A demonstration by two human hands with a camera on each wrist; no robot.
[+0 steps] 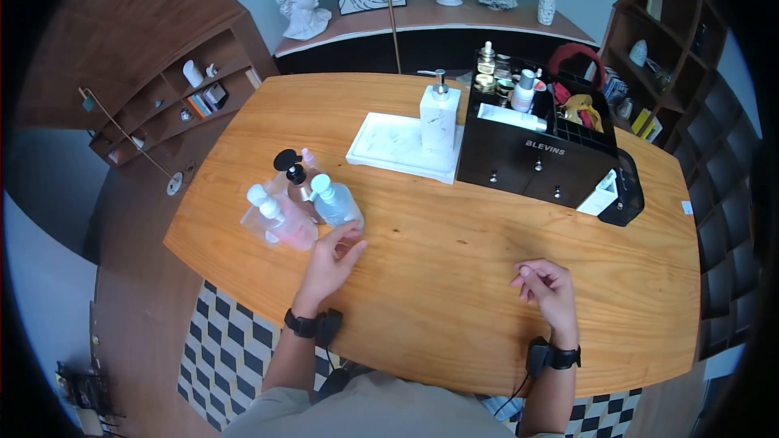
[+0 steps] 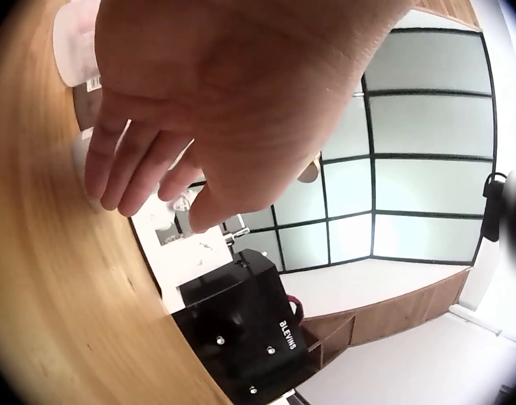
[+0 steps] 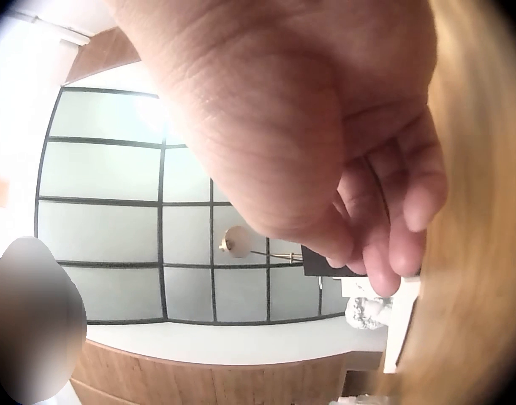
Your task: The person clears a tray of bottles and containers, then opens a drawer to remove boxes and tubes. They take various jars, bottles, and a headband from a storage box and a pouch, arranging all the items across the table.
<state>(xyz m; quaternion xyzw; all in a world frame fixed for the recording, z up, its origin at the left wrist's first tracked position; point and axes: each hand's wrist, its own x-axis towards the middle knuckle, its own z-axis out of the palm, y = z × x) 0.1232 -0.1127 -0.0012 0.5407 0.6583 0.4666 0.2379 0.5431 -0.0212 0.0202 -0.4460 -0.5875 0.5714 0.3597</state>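
My left hand [image 1: 331,264] is right at the base of a light blue bottle [image 1: 339,204], its fingers loosely extended and holding nothing. In the left wrist view the palm [image 2: 233,93] hides much of the bottles behind it. Close by stand a pink pump bottle [image 1: 294,229] with a white top and a brown bottle [image 1: 300,188] with a black pump. A small pink bottle [image 1: 308,157] peeks out behind them. My right hand [image 1: 552,290] hovers over the right side of the table, fingers loosely curled around nothing; its palm [image 3: 283,126] fills the right wrist view.
A marble-patterned soap dispenser [image 1: 439,120] stands on a white tray [image 1: 381,164] at the back. To its right is a black organizer [image 1: 495,146] full of cosmetics, with a white box [image 1: 599,194] and a black pouch [image 1: 629,191] beside it. The wooden table [image 1: 438,276] has rounded edges.
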